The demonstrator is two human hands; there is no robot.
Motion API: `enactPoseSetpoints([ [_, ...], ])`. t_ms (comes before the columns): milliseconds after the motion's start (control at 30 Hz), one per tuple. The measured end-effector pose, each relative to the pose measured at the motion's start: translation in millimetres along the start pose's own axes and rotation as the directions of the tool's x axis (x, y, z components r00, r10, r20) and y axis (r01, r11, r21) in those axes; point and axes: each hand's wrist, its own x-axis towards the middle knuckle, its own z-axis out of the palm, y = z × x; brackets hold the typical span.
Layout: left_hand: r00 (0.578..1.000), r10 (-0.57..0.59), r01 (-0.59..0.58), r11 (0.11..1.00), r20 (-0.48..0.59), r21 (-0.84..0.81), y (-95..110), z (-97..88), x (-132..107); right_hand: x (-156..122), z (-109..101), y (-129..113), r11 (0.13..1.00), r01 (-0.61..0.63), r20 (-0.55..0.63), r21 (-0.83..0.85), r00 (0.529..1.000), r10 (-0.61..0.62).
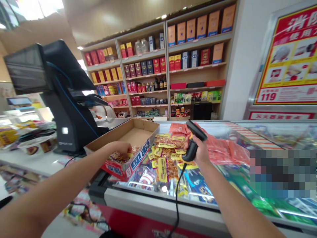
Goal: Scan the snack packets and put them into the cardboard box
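Observation:
My right hand (200,149) is closed around the grip of a black barcode scanner (193,139), whose head points left over a heap of yellow-labelled snack packets (166,155) on the glass lid of a freezer chest (173,206). Its black cable (177,195) hangs down over the freezer's front edge. My left hand (121,147) reaches into an open cardboard box (138,132) and its fingers curl down onto small snack packets (119,156) at the box's near end; whether it grips one is hidden.
A black checkout terminal (66,96) stands on the white counter at the left. Orange-red packets (223,148) lie on the freezer lid to the right of the scanner. Shelves of boxed goods (158,66) fill the back wall. A red poster (289,59) hangs at right.

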Motion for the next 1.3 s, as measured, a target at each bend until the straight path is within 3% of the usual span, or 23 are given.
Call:
enactPoseSetpoints([
  [133,0.990,0.066,-0.101,0.950,0.129,0.295,30.1,-0.7,2.4,0.3,-0.7,0.5,1.000,-0.013,-0.012,-0.001,1.000,0.013],
  [233,0.984,0.162,-0.178,0.931,0.078,0.319,57.5,-7.2,6.1,0.6,-1.7,0.9,0.999,-0.014,0.000,-0.029,1.000,0.014],
  [300,0.981,0.181,-0.169,0.975,-0.074,0.144,74.0,-3.6,3.0,0.7,-2.3,1.3,0.999,-0.010,0.010,-0.046,1.000,0.011],
  [367,0.966,0.154,-0.186,0.972,-0.210,-0.145,88.4,11.3,-6.0,0.6,-2.4,1.7,0.998,-0.010,0.023,-0.055,1.000,0.011],
  [467,0.968,0.109,-0.218,0.813,-0.227,-0.540,104.3,52.5,-25.4,-0.2,-1.8,1.9,0.998,-0.026,0.035,-0.057,0.999,0.028],
  [533,0.977,0.091,-0.203,0.696,-0.195,-0.689,109.7,85.2,-35.6,-1.1,-1.2,1.5,0.998,-0.039,0.040,-0.057,0.998,0.041],
  [567,0.975,0.082,-0.206,0.675,-0.205,-0.709,110.5,100.6,-38.4,-1.5,-1.0,1.2,0.997,-0.044,0.044,-0.061,0.998,0.046],
  [633,0.950,0.073,-0.262,0.718,-0.304,-0.645,108.2,126.1,-38.7,-2.3,-1.0,0.4,0.995,-0.056,0.057,-0.086,0.997,0.061],
  [767,0.865,0.076,-0.329,0.833,-0.497,-0.445,90.0,151.9,-27.4,-3.7,-2.0,-0.3,0.942,-0.130,0.117,-0.308,0.978,0.173],
  [867,0.857,0.075,-0.321,0.853,-0.510,-0.413,72.6,157.1,-21.6,-4.8,-2.2,0.3,0.848,-0.167,0.157,-0.503,0.947,0.280],
  [967,0.865,0.097,-0.333,0.844,-0.493,-0.420,62.7,158.0,-21.7,-5.9,-2.2,1.0,0.800,-0.159,0.171,-0.578,0.935,0.309],
  [1133,0.876,0.091,-0.324,0.838,-0.473,-0.440,64.9,156.8,-25.9,-6.3,-3.0,1.9,0.735,-0.166,0.179,-0.657,0.913,0.366],
  [1300,0.874,0.096,-0.328,0.839,-0.477,-0.433,66.0,156.0,-27.4,-6.3,-3.9,2.9,0.741,-0.211,0.177,-0.637,0.896,0.408],
])
